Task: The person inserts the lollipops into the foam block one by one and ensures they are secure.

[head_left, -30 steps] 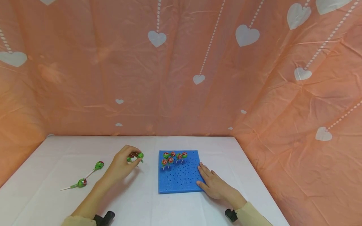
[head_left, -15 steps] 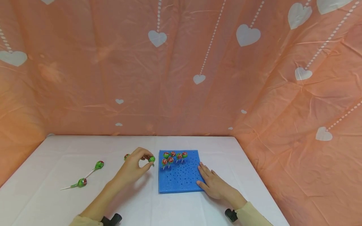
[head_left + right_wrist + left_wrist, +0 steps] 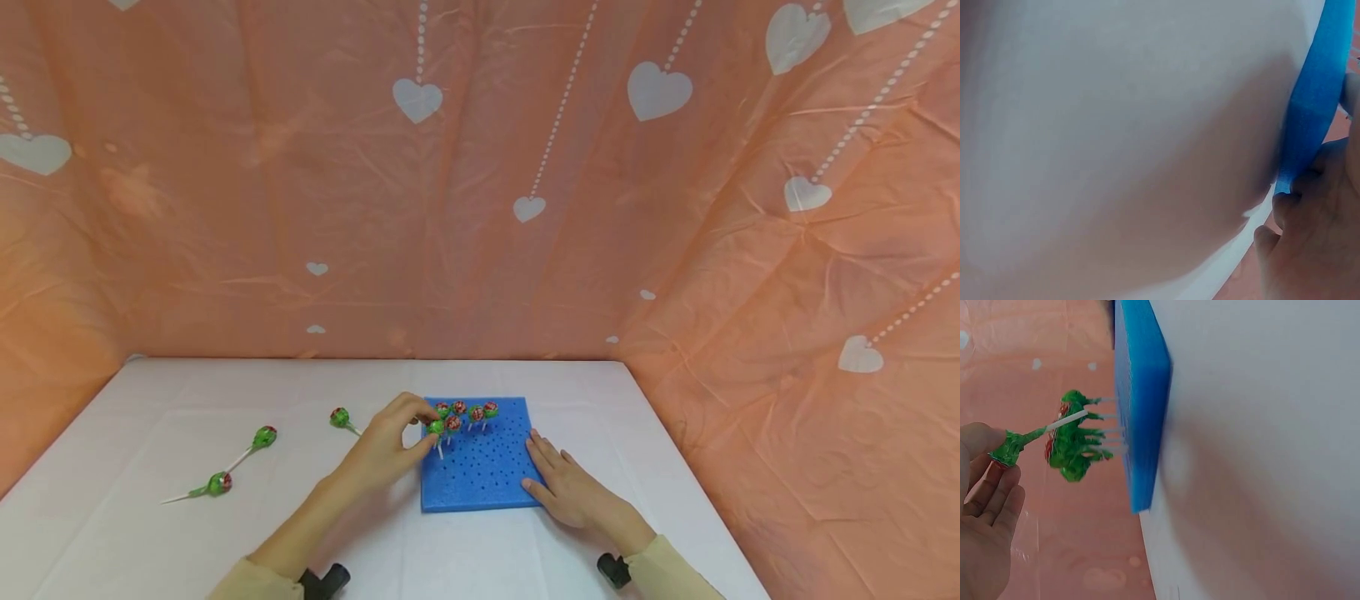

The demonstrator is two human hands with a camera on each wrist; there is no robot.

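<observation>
My left hand (image 3: 386, 443) pinches a green-wrapped lollipop (image 3: 1009, 450) by its head, between thumb and fingers. Its white stick slants down over the left part of a blue foam board (image 3: 480, 496) dotted with small holes. In the left wrist view, the tip of that stick is apart from the board. Several lollipops (image 3: 476, 414) with red and green wrappers stand in the board's far left part, sticks in the foam. My right hand (image 3: 570, 492) rests on the board's right edge, fingers extended; in the right wrist view, the hand (image 3: 1316, 219) is partly cut off.
Left of the board, a lollipop (image 3: 340, 417) lies on the white tabletop (image 3: 480, 558), its stick partly behind my left hand. Two more, an upper lollipop (image 3: 264, 437) and a lower lollipop (image 3: 218, 483), lie farther left. An orange curtain (image 3: 480, 283) with white hearts borders the table.
My left hand has carried the lollipop rightward from the bare table to over the board's left side, uncovering another lollipop lying behind it. The right hand has stayed on the board.
</observation>
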